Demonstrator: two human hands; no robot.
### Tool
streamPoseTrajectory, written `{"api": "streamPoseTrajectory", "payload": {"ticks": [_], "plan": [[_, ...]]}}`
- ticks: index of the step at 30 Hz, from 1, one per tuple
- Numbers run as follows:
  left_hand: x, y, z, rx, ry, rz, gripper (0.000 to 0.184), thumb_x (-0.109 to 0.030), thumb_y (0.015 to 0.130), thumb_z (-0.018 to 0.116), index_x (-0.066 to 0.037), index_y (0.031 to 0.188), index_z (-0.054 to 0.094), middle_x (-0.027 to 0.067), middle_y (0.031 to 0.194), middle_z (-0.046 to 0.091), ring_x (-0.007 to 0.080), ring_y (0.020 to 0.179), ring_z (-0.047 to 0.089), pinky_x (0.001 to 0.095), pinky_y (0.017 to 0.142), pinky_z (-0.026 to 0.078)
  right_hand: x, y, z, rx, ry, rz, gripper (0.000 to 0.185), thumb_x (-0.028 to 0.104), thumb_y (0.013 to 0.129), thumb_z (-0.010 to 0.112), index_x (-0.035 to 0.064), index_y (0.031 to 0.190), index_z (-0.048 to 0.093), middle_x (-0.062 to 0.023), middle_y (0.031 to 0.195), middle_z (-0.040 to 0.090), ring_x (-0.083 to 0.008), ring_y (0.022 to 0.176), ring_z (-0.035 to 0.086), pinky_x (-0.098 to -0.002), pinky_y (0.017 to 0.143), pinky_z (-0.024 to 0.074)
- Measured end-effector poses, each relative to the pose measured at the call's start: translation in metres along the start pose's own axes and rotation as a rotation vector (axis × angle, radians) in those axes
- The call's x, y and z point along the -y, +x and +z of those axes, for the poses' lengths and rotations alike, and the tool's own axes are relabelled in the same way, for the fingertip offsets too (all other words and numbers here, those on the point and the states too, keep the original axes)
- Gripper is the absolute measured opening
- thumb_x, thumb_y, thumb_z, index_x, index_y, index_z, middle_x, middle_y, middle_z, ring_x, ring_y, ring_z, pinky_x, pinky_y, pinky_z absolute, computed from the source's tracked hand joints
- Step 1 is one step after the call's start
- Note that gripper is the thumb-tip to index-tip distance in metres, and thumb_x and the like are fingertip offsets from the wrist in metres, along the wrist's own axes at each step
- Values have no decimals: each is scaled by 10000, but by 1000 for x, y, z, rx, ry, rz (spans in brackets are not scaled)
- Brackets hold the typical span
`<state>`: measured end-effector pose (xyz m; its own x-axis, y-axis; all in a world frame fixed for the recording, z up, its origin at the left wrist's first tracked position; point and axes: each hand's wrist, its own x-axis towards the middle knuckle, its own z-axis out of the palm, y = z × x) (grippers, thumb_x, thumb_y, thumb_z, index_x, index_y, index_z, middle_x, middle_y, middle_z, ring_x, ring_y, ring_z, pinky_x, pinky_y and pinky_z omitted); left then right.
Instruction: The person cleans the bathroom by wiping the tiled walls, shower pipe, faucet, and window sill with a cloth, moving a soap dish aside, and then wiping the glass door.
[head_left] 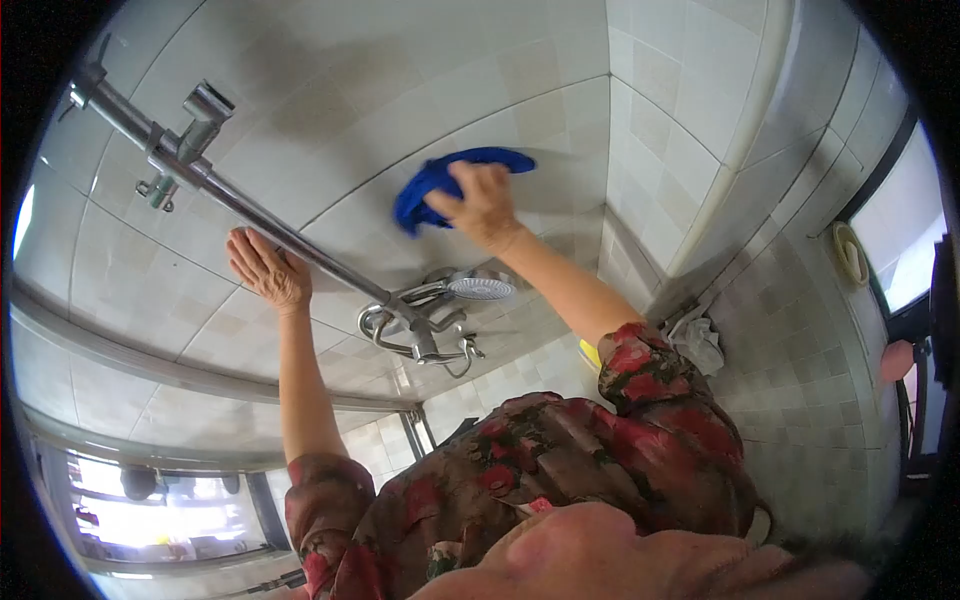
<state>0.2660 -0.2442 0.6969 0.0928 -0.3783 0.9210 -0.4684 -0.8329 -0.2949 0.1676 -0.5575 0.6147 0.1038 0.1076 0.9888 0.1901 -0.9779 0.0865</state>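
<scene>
A blue cloth lies bunched against the tiled wall. My right hand presses on it with bent fingers, gripping part of the cloth; the fingertips are slightly blurred. To the left, my left hand rests flat on the tiles with its fingers stretched out, holding nothing. It is close beside the chrome shower rail, and its fingertips reach near the underside of the rail.
A round shower head and a mixer tap with hose sit below the cloth. An empty chrome bracket juts from the rail. White crumpled material is at the right corner, with a window beyond.
</scene>
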Motion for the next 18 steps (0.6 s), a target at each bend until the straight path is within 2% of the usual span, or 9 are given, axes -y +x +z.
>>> {"api": "streamPoseTrajectory", "payload": {"ticks": [1, 2, 4, 6, 7, 9, 11, 15, 18], "plan": [[0, -1, -10, 62, -21, -2, 647, -327, 945, 428, -8, 1466, 216, 221, 1502, 253, 404, 1391, 227, 530, 1118, 150, -14, -13, -14, 51, -2, 153, 515, 198, 548, 815, 262, 1018, 612, -153, 1069, 506, -345, 973, 485, -481, 787, 383], [-10, 1, -26, 78, -94, -38, 664, -286, 919, 514, -16, 1460, 240, 232, 1493, 260, 409, 1388, 230, 538, 1117, 160, -28, -27, -28, 100, -1, 308, 517, 193, 547, 819, 229, 1017, 606, -167, 1070, 501, -366, 1004, 488, -485, 799, 386], [-35, -4, -47, 54, -118, 28, 654, -271, 899, 545, -5, 1436, 284, 240, 1480, 281, 416, 1369, 267, 544, 1106, 191, -53, -55, -44, 81, -97, 588, 596, 174, 525, 834, 159, 1061, 573, -211, 1089, 480, -407, 1003, 478, -516, 824, 385], [-65, -13, -55, 71, -253, 104, 636, -260, 865, 599, -2, 1395, 360, 244, 1462, 313, 416, 1348, 312, 550, 1092, 229, -69, -72, -48, -13, -191, 767, 546, 143, 599, 801, 28, 1060, 531, -259, 1069, 471, -448, 1014, 454, -530, 857, 378], [-79, -14, -53, 115, -352, 129, 628, -264, 852, 622, -9, 1378, 393, 241, 1458, 323, 409, 1346, 320, 551, 1090, 237, -71, -67, -50, -6, -183, 762, 546, 143, 599, 801, 28, 1060, 531, -259, 1069, 471, -448, 1014, 454, -530, 857, 378], [-110, -12, -47, 185, -325, 282, 621, -253, 867, 603, -44, 1405, 371, 221, 1478, 295, 405, 1377, 257, 546, 1119, 171, -75, -47, -54, -50, -239, 857, 515, 143, 633, 783, 18, 1067, 536, -268, 1077, 475, -449, 1030, 441, -524, 860, 379], [-134, 7, -41, 294, -261, 328, 626, -274, 873, 598, -70, 1416, 364, 201, 1482, 299, 397, 1385, 241, 543, 1123, 170, -73, -13, -60, -81, -172, 750, 502, 156, 647, 779, 11, 1072, 553, -269, 1090, 475, -448, 1038, 431, -520, 872, 376], [-147, 33, -11, 454, -188, 166, 672, -312, 896, 574, -103, 1460, 276, 178, 1516, 233, 394, 1400, 194, 559, 1122, 155, -66, -19, -46, -21, -178, 557, 540, 167, 590, 826, 30, 1055, 588, -246, 1094, 476, -424, 1061, 433, -512, 881, 375], [-150, 29, -2, 458, -209, 101, 682, -323, 906, 563, -121, 1473, 244, 171, 1533, 185, 393, 1406, 172, 577, 1117, 139, -57, -92, -41, 116, -161, 634, 582, 166, 567, 844, 46, 1073, 583, -245, 1104, 466, -425, 1064, 437, -511, 885, 377]]}}
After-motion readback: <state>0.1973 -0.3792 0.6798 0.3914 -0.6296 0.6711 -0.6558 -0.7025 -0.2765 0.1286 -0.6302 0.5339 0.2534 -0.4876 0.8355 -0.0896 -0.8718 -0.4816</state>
